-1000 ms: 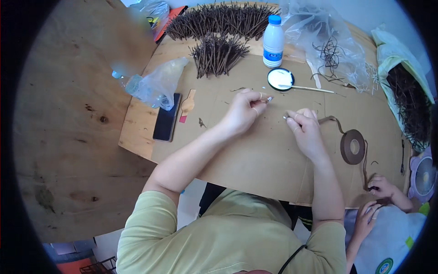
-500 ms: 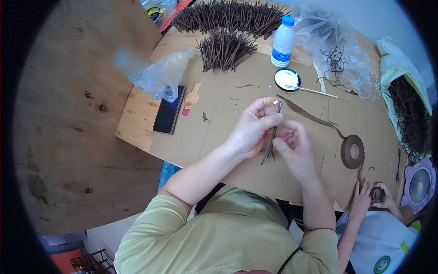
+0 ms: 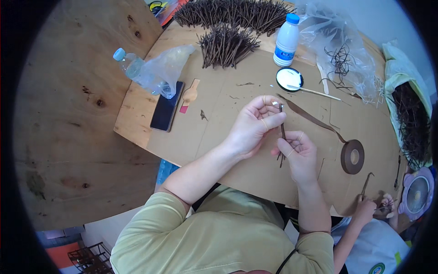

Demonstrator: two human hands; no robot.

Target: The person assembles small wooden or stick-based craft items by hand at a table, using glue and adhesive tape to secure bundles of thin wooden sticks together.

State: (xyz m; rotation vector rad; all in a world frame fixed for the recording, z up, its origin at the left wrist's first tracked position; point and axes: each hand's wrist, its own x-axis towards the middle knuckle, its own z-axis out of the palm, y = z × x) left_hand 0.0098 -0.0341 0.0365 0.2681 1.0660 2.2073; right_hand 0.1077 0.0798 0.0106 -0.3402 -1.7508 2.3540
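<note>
Over the cardboard (image 3: 219, 132), my left hand (image 3: 253, 128) pinches the upper end of a thin dark brown stem (image 3: 283, 132) between thumb and fingers. A small white bit shows at those fingertips. Lower down, my right hand (image 3: 301, 157) is closed around the same stem, and a few thin prongs stick out below it. A strip of brown tape (image 3: 315, 118) runs from beyond my fingers to its tape roll (image 3: 347, 160), right of my right hand. Farther off lies a black-rimmed round dish of white paste (image 3: 288, 77), with a thin stick (image 3: 319, 93) across its edge.
Bundles of brown stems (image 3: 228, 45) stand at the back, near a white bottle with a blue cap (image 3: 286, 43). At left are a phone (image 3: 165, 109), a plastic bag (image 3: 169, 68) and a clear bottle (image 3: 130, 64). A co-worker's hands (image 3: 365, 210) work at lower right, near a stem-filled sack (image 3: 406, 118).
My right hand has closed on the stem's lower part, and the splayed prongs are now drawn together. The co-worker's hands have shifted, and the dark roll they had is no longer visible.
</note>
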